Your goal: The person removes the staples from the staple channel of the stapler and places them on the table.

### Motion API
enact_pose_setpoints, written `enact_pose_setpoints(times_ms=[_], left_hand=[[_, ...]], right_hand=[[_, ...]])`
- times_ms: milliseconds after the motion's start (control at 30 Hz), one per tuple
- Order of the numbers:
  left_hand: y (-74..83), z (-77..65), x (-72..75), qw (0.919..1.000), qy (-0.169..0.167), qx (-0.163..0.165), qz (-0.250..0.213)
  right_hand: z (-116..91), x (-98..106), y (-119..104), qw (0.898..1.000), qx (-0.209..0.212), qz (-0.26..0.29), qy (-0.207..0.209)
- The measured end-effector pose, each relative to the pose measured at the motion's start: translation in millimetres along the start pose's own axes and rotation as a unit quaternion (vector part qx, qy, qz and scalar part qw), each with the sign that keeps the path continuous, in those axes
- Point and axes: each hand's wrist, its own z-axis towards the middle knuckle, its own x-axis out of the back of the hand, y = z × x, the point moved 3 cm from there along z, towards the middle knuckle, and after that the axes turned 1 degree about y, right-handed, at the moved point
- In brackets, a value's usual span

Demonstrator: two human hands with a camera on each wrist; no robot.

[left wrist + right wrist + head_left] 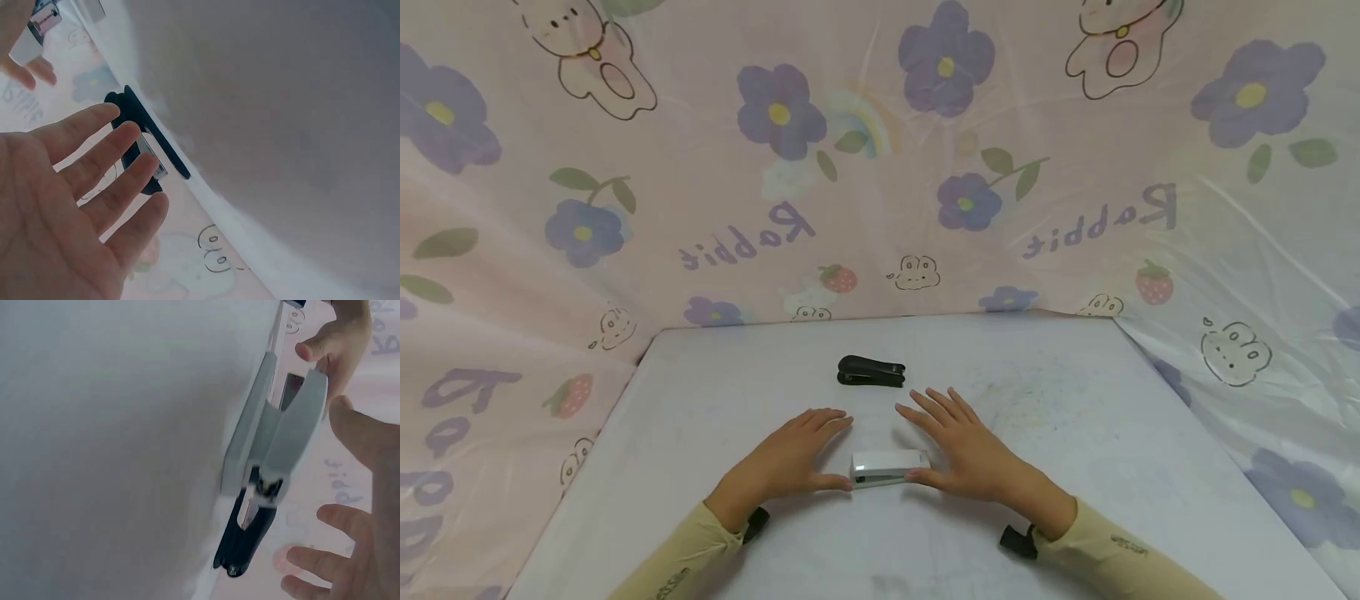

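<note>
A white stapler (889, 462) lies on the table between the two hands, its length running left to right. My left hand (792, 457) is beside its left end, fingers spread and thumb tip right at that end. On the other side, my right hand (968, 454) has its fingers extended, and its thumb overlaps the stapler's right end in the head view. Neither hand curls round anything. Farther back lies a black stapler (871, 372), beyond the fingertips. The right wrist view shows the white stapler (294, 425) large, with the black stapler (245, 540) behind it.
The white tabletop (760, 375) reaches back to a hanging pink cloth (865, 192) printed with flowers and rabbits, which also flanks both sides. Faint coloured smudges mark the table's right half. A black wrist camera (1019, 542) sits under the right wrist.
</note>
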Motion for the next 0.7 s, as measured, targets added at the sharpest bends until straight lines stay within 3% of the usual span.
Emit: enact_pose_setpoints(times_ms=[333,700], left_hand=[[9.0,5.7,-2.1,0.9996,-0.025,0.007,0.008],[8.7,11.0,-5.0,0.9996,-0.029,-0.003,-0.001]], right_hand=[[10,-9,-13,0.999,0.024,0.040,-0.008],[19,-19,-27,0.990,0.012,0.138,-0.032]])
